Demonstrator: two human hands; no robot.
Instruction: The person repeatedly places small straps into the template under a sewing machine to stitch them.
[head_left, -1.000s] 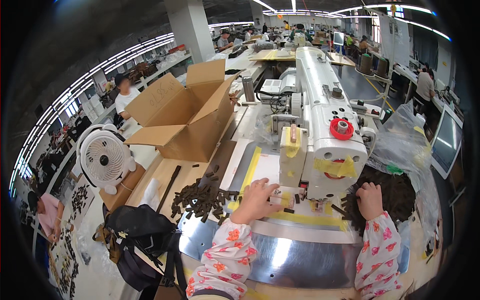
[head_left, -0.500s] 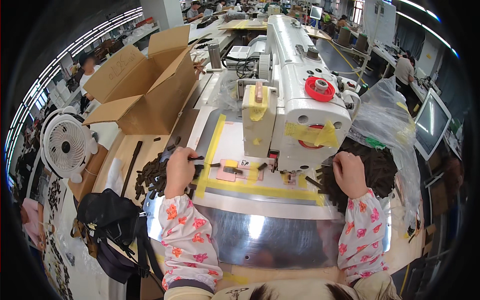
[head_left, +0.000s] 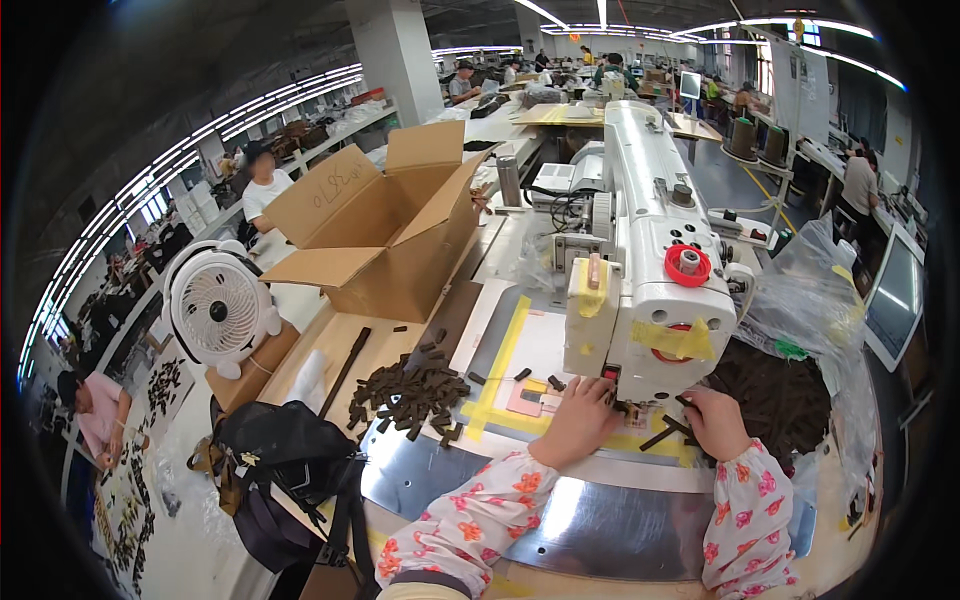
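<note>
A white industrial sewing machine [head_left: 660, 270] stands before me, its needle area low over the work plate. My left hand [head_left: 580, 425] is beside the needle area, fingers bent and pressed together; whatever they hold is hidden. Just right of the needle, my right hand [head_left: 718, 425] pinches the end of a short dark fabric strip [head_left: 686, 402]. Below it, other dark strips [head_left: 657, 439] lie across the plate. Small dark folded pieces [head_left: 408, 392] form a pile at left. A larger heap of dark strips [head_left: 775, 400] sits right of my right hand.
An open cardboard box [head_left: 400, 280] stands behind the left pile, near a white fan [head_left: 218, 310]. A black bag [head_left: 285, 450] hangs at the left table edge. Clear plastic [head_left: 800, 290] and a screen [head_left: 893, 295] are at right. Yellow tape [head_left: 505, 350] borders the work plate.
My left hand has moved right from the small pile to the needle area. My right hand has shifted from the heap toward the needle with a strip. The view has tilted up and turned left.
</note>
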